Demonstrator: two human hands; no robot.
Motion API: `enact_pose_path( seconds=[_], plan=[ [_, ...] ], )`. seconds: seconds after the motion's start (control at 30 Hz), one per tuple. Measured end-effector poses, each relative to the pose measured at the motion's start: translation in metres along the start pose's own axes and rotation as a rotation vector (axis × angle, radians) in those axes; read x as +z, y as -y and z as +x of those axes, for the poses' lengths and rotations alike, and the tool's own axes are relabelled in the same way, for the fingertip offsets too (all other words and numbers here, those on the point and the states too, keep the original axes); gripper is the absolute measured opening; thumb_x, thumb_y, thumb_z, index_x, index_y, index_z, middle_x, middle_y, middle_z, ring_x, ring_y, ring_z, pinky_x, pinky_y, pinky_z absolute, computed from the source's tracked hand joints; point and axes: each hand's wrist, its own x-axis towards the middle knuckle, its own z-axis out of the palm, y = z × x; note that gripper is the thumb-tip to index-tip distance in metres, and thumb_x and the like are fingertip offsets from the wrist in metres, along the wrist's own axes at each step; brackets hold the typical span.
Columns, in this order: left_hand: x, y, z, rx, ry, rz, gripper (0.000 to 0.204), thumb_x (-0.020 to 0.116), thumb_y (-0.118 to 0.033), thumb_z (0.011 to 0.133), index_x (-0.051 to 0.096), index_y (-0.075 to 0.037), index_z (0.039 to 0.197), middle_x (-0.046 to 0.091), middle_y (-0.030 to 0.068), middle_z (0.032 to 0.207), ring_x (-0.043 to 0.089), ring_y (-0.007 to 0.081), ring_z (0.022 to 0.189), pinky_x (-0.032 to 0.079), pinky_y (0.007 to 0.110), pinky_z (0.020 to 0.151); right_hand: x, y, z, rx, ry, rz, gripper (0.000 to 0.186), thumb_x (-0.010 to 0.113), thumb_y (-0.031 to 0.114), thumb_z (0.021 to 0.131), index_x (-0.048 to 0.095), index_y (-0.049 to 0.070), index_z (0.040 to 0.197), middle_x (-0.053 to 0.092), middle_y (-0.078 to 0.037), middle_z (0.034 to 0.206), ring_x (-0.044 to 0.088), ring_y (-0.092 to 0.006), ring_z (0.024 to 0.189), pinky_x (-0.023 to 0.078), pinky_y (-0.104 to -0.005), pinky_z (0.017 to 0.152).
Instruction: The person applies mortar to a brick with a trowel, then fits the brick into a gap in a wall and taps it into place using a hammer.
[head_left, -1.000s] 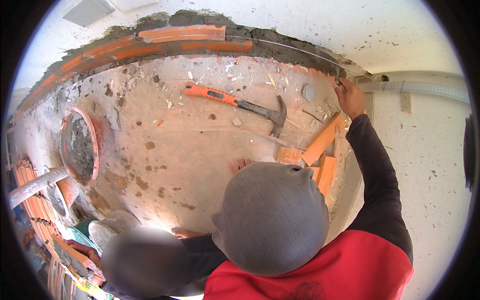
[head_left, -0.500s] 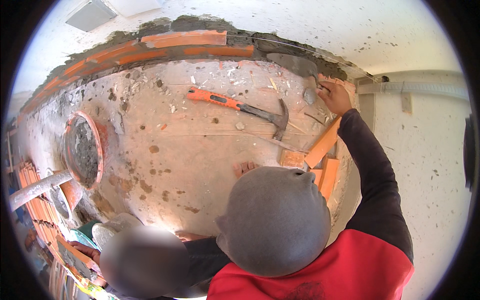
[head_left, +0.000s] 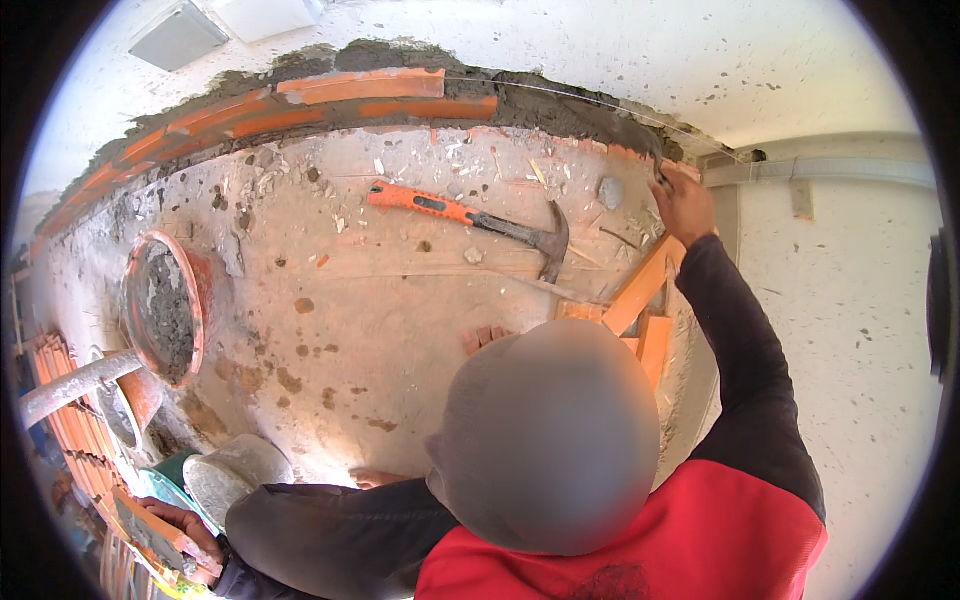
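Note:
My right hand (head_left: 686, 205), at the far right, is closed round the handle of a trowel (head_left: 638, 138). Its blade is tilted against the grey mortar bed (head_left: 565, 108) along the foot of the wall. At the lower left, my left hand (head_left: 188, 528) grips a thin orange brick (head_left: 155, 522) with grey mortar spread on it. Two courses of orange bricks (head_left: 365, 86) run along the wall to the left of the trowel. A taut string (head_left: 600, 104) stretches from the upper course toward the right corner.
A claw hammer (head_left: 450, 212) with an orange handle lies on the dusty floor amid rubble. Loose bricks (head_left: 640, 290) lean by my right knee (head_left: 550, 440). To the left stand a mortar bucket (head_left: 200, 300), a pale pole (head_left: 80, 388) and stacked bricks (head_left: 70, 400).
The trowel blade has turned from lying broad side up to a steep tilt along the mortar. My right hand has shifted slightly right and nearer. My left hand still holds the brick.

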Motion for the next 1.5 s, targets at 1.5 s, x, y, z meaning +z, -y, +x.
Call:
enact_pose_path(
  seconds=[1.5],
  plan=[
    [-0.297,-0.144,-0.143,0.447,-0.040,-0.167,0.055,0.033,-0.037,0.101,0.032,-0.002,0.143,0.045,0.0191,0.138,0.057,0.0375,0.115,0.054,0.045,0.088,-0.112,0.803,-0.209,-2.341,-0.212,-0.446,0.013,0.061,0.017,0.075,0.073,0.010,0.076,0.061,-0.003,0.078,0.060,-0.0228,0.077,0.044,-0.0378,0.066]
  ],
)
